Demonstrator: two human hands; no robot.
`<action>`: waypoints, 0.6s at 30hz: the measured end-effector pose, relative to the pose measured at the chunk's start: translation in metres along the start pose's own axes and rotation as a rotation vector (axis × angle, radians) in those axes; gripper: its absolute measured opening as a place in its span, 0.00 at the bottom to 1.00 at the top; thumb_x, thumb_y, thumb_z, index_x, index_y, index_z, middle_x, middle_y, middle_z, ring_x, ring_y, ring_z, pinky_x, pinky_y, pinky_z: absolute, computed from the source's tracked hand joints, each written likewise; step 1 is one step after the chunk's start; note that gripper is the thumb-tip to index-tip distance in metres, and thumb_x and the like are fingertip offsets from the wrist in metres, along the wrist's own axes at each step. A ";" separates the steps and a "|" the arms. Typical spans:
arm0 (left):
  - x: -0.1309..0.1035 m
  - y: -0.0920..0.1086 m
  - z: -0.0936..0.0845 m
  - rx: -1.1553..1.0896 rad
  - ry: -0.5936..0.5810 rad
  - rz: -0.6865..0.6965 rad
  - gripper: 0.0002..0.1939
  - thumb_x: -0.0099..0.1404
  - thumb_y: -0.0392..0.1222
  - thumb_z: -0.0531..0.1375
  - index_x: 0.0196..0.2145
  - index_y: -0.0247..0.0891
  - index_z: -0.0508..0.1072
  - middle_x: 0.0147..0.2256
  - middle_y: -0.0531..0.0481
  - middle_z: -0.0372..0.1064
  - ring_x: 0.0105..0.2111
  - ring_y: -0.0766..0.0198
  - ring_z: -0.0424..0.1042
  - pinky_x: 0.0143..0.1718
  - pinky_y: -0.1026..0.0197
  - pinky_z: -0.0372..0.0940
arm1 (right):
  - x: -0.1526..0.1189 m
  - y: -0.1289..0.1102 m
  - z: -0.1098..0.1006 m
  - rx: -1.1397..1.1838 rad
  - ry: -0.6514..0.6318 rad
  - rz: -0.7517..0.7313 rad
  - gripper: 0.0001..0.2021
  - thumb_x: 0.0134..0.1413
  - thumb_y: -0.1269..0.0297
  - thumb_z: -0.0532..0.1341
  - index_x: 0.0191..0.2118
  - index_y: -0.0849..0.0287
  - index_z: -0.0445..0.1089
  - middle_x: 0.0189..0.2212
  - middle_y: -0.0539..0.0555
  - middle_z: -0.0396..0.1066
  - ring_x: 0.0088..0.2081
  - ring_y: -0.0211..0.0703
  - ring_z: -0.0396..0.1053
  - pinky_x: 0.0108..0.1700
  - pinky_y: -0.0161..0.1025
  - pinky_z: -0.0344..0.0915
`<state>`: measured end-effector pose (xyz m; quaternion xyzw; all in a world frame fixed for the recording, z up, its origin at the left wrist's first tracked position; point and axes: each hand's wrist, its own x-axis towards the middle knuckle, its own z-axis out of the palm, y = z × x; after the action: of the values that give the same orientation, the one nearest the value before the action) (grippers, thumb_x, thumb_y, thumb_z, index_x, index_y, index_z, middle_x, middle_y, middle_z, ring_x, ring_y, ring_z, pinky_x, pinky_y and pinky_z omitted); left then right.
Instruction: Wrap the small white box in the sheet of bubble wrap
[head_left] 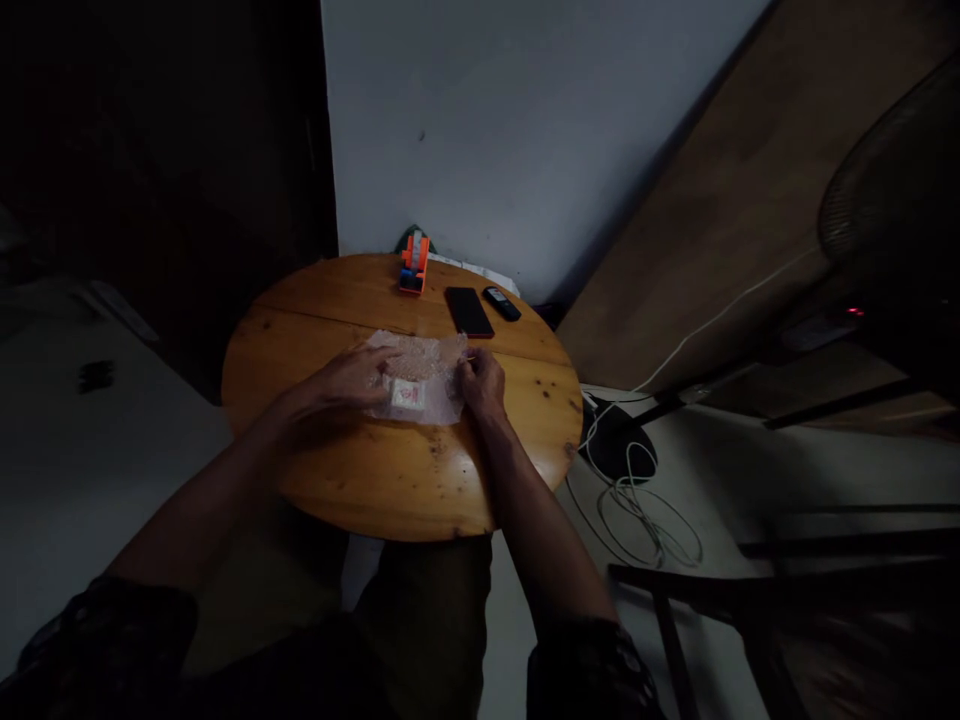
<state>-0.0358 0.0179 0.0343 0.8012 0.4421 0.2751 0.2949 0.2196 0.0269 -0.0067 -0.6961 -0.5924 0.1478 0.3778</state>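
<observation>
A sheet of clear bubble wrap (420,352) lies spread on the round wooden table (375,480). On its near part sits a small white box (407,394) with red print too small to read. My left hand (352,378) lies across the wrap's left side, fingers stretched and apart, with the fingertips beside the box. At the right edge, my right hand (484,382) has its fingers closed on the bubble wrap in a pinch.
Towards the back of the table are an orange tape dispenser (414,262), a dark flat phone-like slab (469,312) and a small black keypad phone (502,303). A wall rises behind. Coiled pale cable (637,500) lies on the floor at right, near a fan (862,190).
</observation>
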 end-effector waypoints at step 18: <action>-0.075 0.076 -0.018 -0.215 -0.095 0.087 0.09 0.61 0.42 0.60 0.34 0.44 0.81 0.33 0.50 0.78 0.32 0.58 0.73 0.35 0.59 0.63 | -0.005 -0.008 -0.006 -0.094 -0.019 0.030 0.13 0.59 0.63 0.58 0.48 0.55 0.73 0.41 0.57 0.79 0.44 0.54 0.74 0.45 0.45 0.67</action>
<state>-0.0416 -0.0760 0.0871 0.7955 0.3606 0.2952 0.3873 0.2159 0.0199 0.0017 -0.7205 -0.5916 0.1320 0.3368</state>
